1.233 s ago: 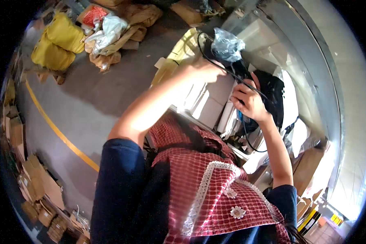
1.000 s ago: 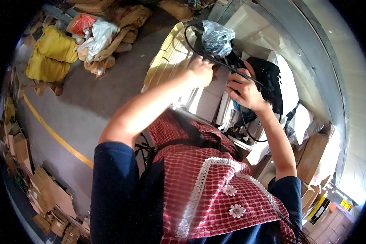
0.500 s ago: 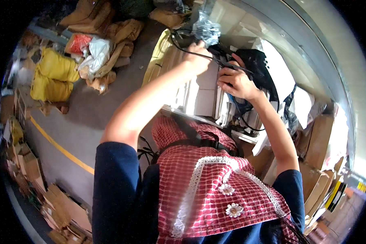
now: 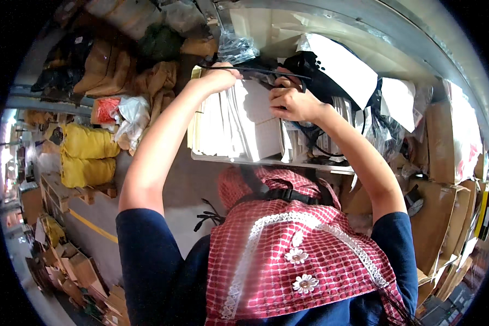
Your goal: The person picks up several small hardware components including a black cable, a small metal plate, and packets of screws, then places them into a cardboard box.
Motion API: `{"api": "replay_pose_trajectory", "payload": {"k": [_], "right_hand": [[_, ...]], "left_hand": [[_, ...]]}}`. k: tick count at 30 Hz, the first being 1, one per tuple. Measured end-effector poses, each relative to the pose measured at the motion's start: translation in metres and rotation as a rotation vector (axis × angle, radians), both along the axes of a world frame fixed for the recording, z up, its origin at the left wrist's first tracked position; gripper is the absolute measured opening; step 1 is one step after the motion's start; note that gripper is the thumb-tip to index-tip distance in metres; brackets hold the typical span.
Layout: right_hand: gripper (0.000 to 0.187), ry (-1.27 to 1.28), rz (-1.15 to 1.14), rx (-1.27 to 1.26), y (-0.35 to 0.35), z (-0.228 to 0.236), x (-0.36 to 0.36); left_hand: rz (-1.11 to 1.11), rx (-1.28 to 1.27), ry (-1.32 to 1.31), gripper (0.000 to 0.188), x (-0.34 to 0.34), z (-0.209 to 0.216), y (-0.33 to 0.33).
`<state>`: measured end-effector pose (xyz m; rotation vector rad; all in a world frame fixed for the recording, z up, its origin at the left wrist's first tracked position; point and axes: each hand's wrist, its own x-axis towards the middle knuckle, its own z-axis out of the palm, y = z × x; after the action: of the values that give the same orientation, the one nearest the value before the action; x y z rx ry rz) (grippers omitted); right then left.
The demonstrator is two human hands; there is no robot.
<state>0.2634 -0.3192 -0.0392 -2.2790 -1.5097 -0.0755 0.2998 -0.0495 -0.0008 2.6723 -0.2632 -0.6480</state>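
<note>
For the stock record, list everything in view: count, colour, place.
Cable: at least one, black, upper centre
Sheets: many, white, upper centre
Clear plastic: one bundle, translucent, upper centre
Dark bundle: one, black, upper right
Sacks: two, yellow, left, on pallet
Plastic bags: one red, one white, upper left
Boxes: many, brown, right and lower left
Floor line: one, yellow, left
Apron: one, red checked, lower centre
Sleeves: two, navy, both sides
Left grip: one, bare, at cable
Right grip: one, bare, at cable

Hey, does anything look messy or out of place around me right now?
Yes: a white sheet sits at a slant, out of line with the upright papers near your left hand. Cardboard pieces also lie jumbled at the lower left.
</note>
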Motion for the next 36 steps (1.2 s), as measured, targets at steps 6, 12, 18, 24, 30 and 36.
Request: {"api": "replay_pose_trajectory", "payload": {"k": [6,12,18,24,30,36], "right_hand": [[0.019,0.025,0.014,-0.018,0.001,0.008,-0.001],[0.018,0.019,-0.001,0.094,0.003,-0.006,0.001],[0.032,-0.166,-0.141,-0.166,0.03,0.009,0.001],[0.028,-0.472,-0.184,-0.461,0.064,-0.006,-0.007],[0.021,-0.294,-0.308,-0.478,0.07,-0.015,-0.005],[0.012,-0.256,-0.346,-0.456,0.077,0.004,0.011]], "left_hand": [[-0.193,0.178,-0.1,0.04,-0.006,-0.015,0.011],[-0.139,0.07,-0.257,0.036,-0.023,-0.027,0.009],[0.109,-0.247,-0.232,0.032,-0.017,-0.027,-0.001],[0.073,-0.421,-0.236,0.011,-0.014,-0.066,0.014],[0.166,-0.303,-0.224,0.022,-0.021,-0.089,0.011],[0.255,-0.367,-0.253,0.026,-0.039,-0.077,0.002]]}}
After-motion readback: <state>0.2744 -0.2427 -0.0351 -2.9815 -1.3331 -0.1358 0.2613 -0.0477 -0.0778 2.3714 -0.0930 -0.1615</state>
